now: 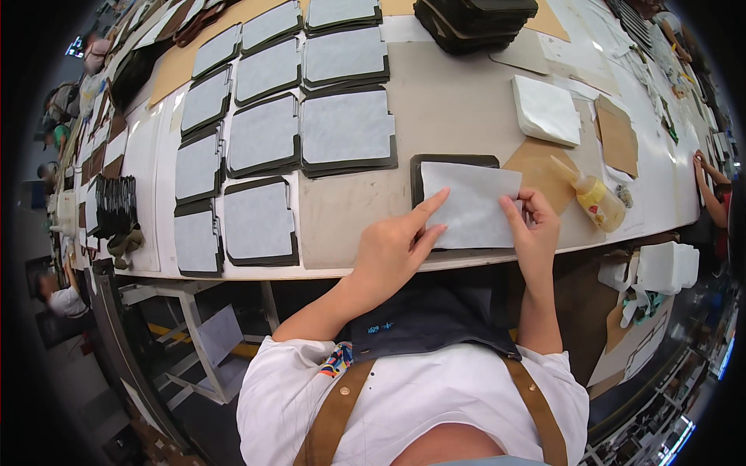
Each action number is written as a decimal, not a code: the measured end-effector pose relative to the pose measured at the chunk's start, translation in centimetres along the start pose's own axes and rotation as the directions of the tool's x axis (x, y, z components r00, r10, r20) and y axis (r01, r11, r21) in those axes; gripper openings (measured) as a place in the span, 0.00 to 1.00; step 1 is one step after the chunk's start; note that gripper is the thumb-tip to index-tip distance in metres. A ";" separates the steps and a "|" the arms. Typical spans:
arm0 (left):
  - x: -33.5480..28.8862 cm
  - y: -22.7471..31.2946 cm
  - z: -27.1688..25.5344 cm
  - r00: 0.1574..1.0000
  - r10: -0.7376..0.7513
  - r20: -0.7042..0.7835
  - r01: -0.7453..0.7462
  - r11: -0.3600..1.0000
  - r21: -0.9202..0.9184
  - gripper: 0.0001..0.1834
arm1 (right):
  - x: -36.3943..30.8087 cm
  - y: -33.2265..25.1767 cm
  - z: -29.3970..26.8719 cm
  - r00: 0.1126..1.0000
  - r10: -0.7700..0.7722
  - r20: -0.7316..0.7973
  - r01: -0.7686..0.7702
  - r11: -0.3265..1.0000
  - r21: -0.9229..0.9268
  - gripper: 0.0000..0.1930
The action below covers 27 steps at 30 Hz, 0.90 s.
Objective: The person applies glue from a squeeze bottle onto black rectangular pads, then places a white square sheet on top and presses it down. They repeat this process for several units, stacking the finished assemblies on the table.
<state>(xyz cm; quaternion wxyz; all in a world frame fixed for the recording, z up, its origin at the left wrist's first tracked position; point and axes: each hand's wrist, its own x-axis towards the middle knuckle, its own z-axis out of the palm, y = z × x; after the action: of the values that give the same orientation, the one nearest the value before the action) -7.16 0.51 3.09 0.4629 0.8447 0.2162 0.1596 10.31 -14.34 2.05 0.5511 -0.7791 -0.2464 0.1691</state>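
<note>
A thin white sheet (474,206) lies over a dark panel (458,161) near the table's front edge, and the panel's dark border shows mainly along the top and left. My right hand (536,233) pinches the sheet's right edge between thumb and fingers. My left hand (395,252) rests at the sheet's left side, index finger and thumb stretched out onto it, the other fingers curled under. Just right of my right hand, a yellow-labelled squeeze bottle (600,203) lies on its side, its nozzle over a brown paper piece (556,167).
Rows of dark panels topped with white sheets (260,221) cover the table's left part. A stack of dark pieces (475,19) stands at the back. To the right are a pile of white sheets (545,110) and brown cards (616,138). Another person's hands (703,171) show far right.
</note>
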 end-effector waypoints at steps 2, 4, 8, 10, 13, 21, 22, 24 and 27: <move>-0.1 -0.7 0.3 0.998 0.020 -0.056 -0.018 0.999 0.036 0.27 | 0.3 -0.2 0.5 0.996 -0.081 -0.032 0.075 0.986 -0.148 0.06; -0.1 -1.4 0.5 0.995 0.032 -0.090 -0.027 0.998 0.060 0.26 | 0.6 -0.4 0.9 0.979 -0.201 -0.027 0.183 0.931 -0.315 0.06; -0.1 -2.0 0.7 0.995 0.022 -0.093 -0.014 0.996 0.083 0.25 | 0.7 -0.4 1.2 0.979 -0.205 -0.020 0.186 0.922 -0.341 0.06; -0.1 -2.1 0.8 0.996 0.009 -0.090 -0.001 0.996 0.088 0.25 | 0.7 -0.4 1.1 0.977 -0.210 -0.020 0.188 0.910 -0.370 0.06; 0.1 -2.3 0.9 0.996 -0.010 -0.093 0.017 0.997 0.079 0.25 | 0.9 -0.4 1.1 0.972 -0.236 -0.010 0.214 0.896 -0.389 0.07; 0.3 -2.1 0.7 0.995 -0.027 -0.092 0.034 0.997 0.073 0.25 | 1.0 -0.1 1.0 0.968 -0.251 0.011 0.234 0.886 -0.401 0.07; 0.3 -2.1 0.7 0.995 -0.023 -0.095 0.031 0.996 0.079 0.25 | 1.0 -0.1 1.0 0.967 -0.255 0.012 0.239 0.884 -0.403 0.07; 0.3 -2.1 0.8 0.995 -0.015 -0.099 0.024 0.996 0.092 0.25 | 1.0 -0.3 1.1 0.964 -0.266 0.004 0.244 0.881 -0.406 0.07; 0.3 -1.8 0.8 0.995 -0.020 -0.100 0.030 0.995 0.099 0.24 | 1.1 -0.2 1.1 0.960 -0.279 0.006 0.257 0.873 -0.414 0.08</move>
<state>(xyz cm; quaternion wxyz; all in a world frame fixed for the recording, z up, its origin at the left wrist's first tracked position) -6.95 1.00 1.17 0.4106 0.8551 0.2573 0.1844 10.56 -12.79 1.86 0.3997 -0.8399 -0.3669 0.0145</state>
